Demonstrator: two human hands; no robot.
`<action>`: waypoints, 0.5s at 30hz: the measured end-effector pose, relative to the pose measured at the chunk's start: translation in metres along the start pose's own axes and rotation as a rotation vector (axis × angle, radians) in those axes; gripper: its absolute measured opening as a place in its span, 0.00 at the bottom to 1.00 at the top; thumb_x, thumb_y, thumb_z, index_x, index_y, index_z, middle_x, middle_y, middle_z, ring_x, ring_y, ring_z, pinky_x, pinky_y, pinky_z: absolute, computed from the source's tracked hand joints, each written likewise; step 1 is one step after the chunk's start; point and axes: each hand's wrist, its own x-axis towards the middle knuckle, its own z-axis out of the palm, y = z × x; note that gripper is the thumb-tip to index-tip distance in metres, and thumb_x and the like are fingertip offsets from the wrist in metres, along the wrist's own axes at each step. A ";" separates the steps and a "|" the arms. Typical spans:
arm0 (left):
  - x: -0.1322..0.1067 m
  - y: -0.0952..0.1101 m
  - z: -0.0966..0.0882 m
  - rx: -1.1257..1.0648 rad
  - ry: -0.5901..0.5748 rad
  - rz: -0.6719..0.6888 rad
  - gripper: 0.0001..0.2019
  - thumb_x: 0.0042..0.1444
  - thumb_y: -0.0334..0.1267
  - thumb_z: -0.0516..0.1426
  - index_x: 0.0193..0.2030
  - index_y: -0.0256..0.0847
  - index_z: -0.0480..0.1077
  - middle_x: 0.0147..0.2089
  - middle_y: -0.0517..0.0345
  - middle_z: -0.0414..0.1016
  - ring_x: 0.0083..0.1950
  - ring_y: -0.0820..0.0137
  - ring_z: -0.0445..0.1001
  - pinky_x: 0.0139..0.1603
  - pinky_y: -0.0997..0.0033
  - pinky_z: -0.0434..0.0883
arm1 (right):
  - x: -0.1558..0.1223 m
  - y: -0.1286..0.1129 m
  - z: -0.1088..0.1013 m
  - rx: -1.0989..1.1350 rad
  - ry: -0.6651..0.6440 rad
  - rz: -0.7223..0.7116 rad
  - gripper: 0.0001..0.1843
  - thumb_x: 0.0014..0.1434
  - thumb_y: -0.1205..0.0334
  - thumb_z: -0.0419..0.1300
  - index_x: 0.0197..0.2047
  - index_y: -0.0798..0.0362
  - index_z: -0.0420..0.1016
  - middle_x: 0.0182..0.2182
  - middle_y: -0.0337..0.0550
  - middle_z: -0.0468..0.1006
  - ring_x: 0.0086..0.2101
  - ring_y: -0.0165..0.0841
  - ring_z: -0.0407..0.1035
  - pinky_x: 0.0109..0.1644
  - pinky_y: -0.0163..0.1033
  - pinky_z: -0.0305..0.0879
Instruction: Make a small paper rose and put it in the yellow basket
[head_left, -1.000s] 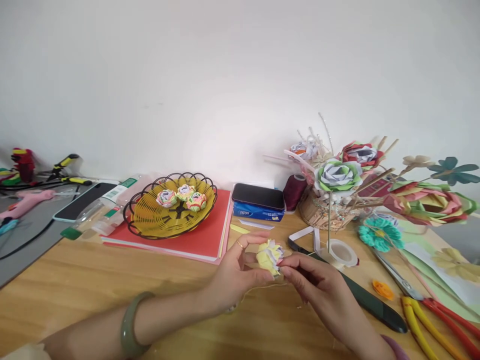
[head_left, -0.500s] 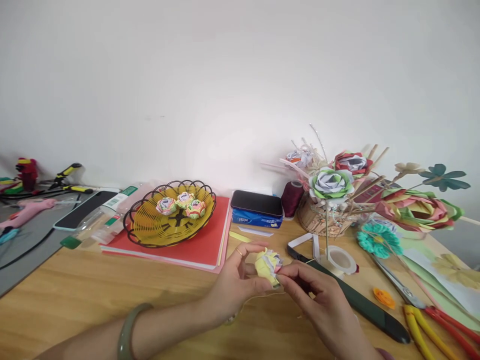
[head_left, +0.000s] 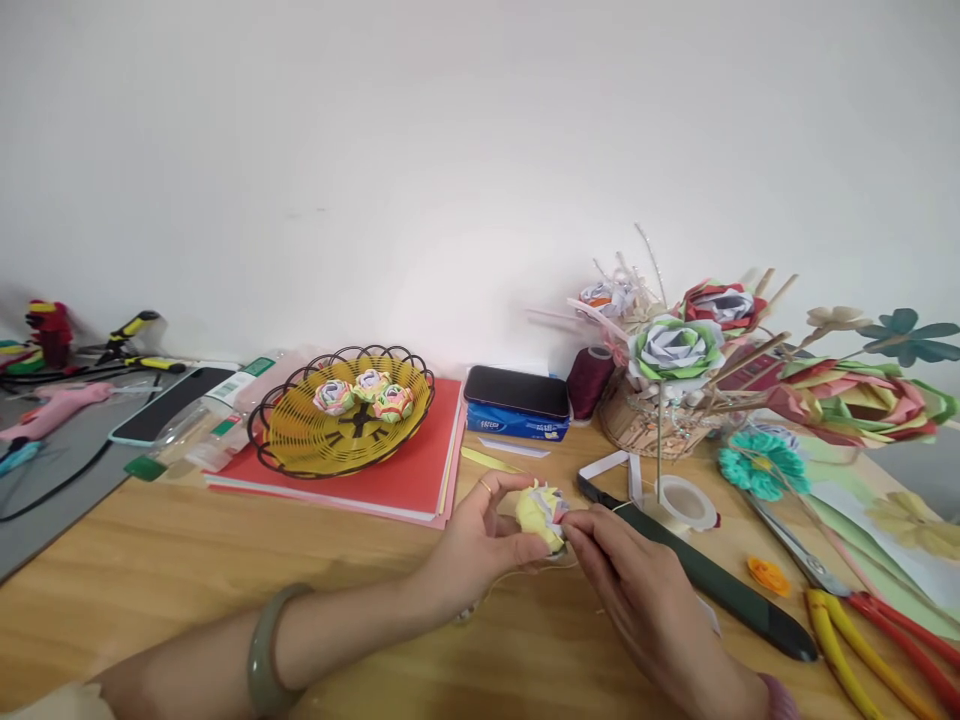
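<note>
A small yellow, white and pink paper flower (head_left: 537, 513) is held up over the wooden table near the front. My left hand (head_left: 487, 535) grips it from the left, with thumb below and fingers around its back. My right hand (head_left: 645, 580) pinches at the flower's right side, thumb and index finger pressed together; what lies between those fingertips is too small to make out. A thin pale thread (head_left: 517, 573) runs below the flower between the two hands.
A yellow basket (head_left: 289, 437) with several paper flowers rests on red paper (head_left: 420, 480). A blue packet (head_left: 510, 421) bears a phone. To the right stand a flower pot (head_left: 645, 428), a tape roll (head_left: 688, 503), a long dark-handled tool (head_left: 720, 575), red-handled scissors (head_left: 814, 568) and yellow-handled pliers (head_left: 844, 655).
My right hand's fingertips have shifted slightly up and now press closer against the flower. The flower has turned a little in my left hand. The camera view has shifted slightly.
</note>
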 end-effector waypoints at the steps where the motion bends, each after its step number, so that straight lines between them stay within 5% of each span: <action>1: 0.000 0.000 0.000 -0.010 0.000 -0.002 0.27 0.39 0.38 0.66 0.45 0.39 0.60 0.39 0.56 0.71 0.33 0.74 0.70 0.31 0.74 0.69 | 0.000 -0.001 -0.001 0.019 -0.016 0.000 0.09 0.63 0.64 0.47 0.37 0.51 0.68 0.31 0.41 0.74 0.31 0.29 0.70 0.34 0.31 0.65; 8: 0.001 0.003 0.000 -0.015 0.014 -0.007 0.26 0.38 0.38 0.66 0.43 0.40 0.61 0.44 0.54 0.69 0.35 0.72 0.71 0.29 0.74 0.70 | 0.001 -0.001 -0.010 0.065 -0.074 0.018 0.08 0.63 0.64 0.49 0.39 0.50 0.69 0.31 0.39 0.75 0.32 0.29 0.71 0.35 0.31 0.66; 15: 0.000 0.002 0.000 0.061 0.015 -0.017 0.26 0.38 0.38 0.66 0.44 0.40 0.61 0.39 0.58 0.69 0.30 0.77 0.68 0.31 0.73 0.68 | -0.003 0.008 0.002 -0.284 0.029 -0.181 0.08 0.59 0.71 0.49 0.38 0.54 0.67 0.27 0.41 0.72 0.24 0.28 0.68 0.26 0.32 0.62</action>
